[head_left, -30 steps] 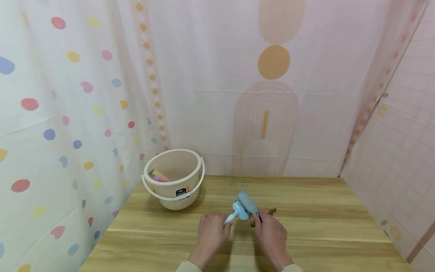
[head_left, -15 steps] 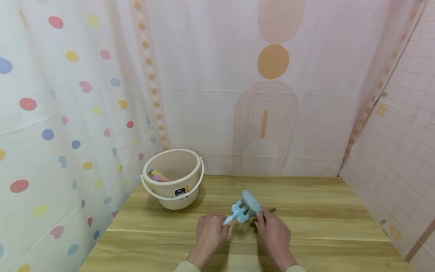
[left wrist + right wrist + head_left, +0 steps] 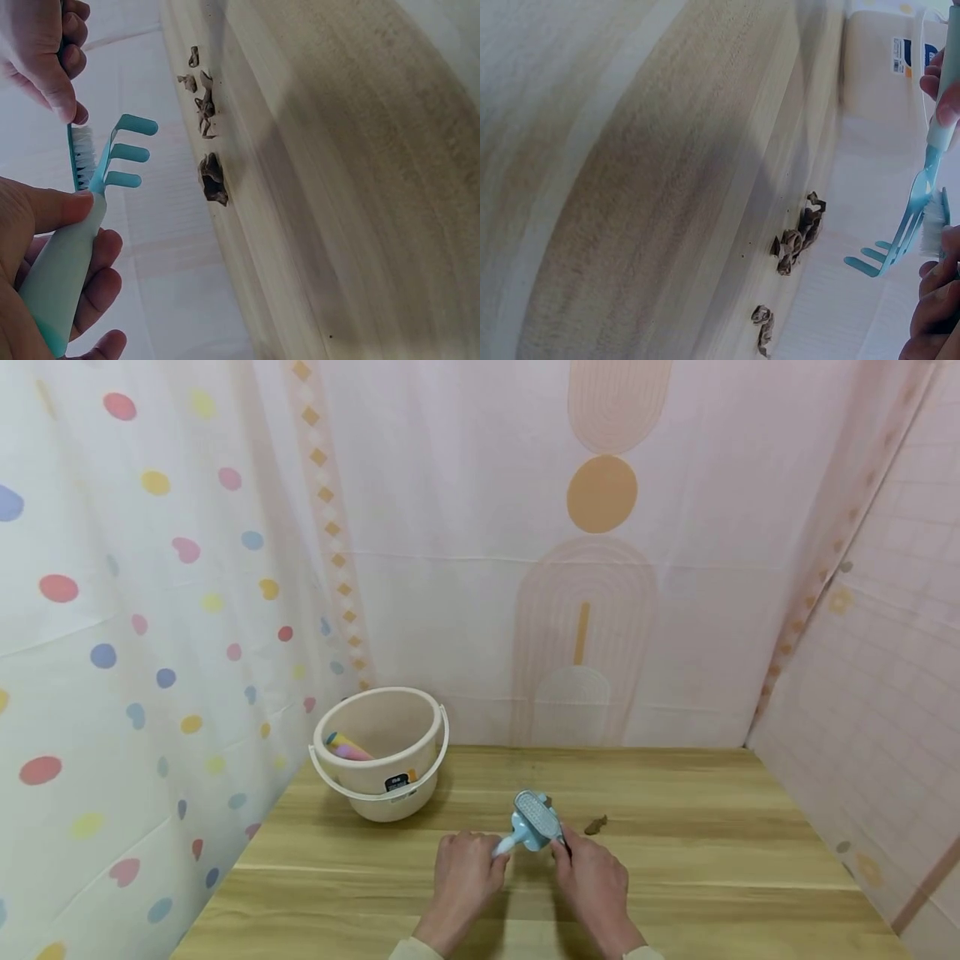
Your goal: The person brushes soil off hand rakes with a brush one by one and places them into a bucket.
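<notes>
My left hand [image 3: 467, 872] grips the pale handle of a small light-blue hand rake [image 3: 64, 266], its curved tines raised above the table. My right hand [image 3: 596, 881] holds a scrubbing brush [image 3: 537, 812] by its handle, back side up. In the right wrist view the brush's white bristles [image 3: 933, 229] lie against the rake near the base of its tines. Brown, shrivelled scraps like dried leaves [image 3: 213, 180] lie on the wooden table below the tools. From the head view, the brush and right hand hide most of these scraps; one piece [image 3: 596, 825] shows.
A cream bucket [image 3: 356, 781] with a white handle stands at the back left of the table [image 3: 675, 860]. Inside it are yellow and pink items [image 3: 351, 749], partly hidden. Patterned curtains [image 3: 450, 610] hang behind the table and along both sides.
The brush in my right hand shifted right over the rake's tines, then back left towards the rake's base. My left hand and the rake stayed nearly still.
</notes>
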Tool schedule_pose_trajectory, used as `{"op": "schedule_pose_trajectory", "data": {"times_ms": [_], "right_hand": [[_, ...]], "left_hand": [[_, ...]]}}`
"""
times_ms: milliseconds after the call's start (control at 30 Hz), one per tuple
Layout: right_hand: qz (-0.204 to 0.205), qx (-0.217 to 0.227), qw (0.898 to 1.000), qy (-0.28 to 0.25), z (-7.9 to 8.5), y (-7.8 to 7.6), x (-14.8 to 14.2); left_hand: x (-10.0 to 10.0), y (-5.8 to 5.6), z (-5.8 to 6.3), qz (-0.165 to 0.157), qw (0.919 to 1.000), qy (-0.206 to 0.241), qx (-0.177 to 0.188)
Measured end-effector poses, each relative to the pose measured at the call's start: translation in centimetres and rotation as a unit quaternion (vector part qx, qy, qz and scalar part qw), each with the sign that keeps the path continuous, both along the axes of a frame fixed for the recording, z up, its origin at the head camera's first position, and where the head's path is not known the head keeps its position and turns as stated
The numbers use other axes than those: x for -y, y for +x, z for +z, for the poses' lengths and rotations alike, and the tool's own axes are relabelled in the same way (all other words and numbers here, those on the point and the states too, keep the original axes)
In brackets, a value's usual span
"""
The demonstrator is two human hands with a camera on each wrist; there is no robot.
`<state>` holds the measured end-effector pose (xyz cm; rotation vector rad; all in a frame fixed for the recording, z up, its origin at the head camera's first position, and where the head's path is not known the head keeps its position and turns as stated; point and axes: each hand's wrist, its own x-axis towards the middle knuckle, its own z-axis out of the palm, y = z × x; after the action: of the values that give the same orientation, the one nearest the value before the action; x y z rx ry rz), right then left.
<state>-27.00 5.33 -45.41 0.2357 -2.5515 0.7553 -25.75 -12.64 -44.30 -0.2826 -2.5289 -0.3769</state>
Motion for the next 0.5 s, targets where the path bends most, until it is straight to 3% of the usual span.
{"op": "schedule_pose_trajectory", "data": {"times_ms": [500], "right_hand": [[-0.016, 0.027, 0.999, -0.002, -0.23, 0.13, -0.27]], "left_hand": [[0.08, 0.07, 0.23, 0.008, 0.9999, 0.009, -0.010]]}}
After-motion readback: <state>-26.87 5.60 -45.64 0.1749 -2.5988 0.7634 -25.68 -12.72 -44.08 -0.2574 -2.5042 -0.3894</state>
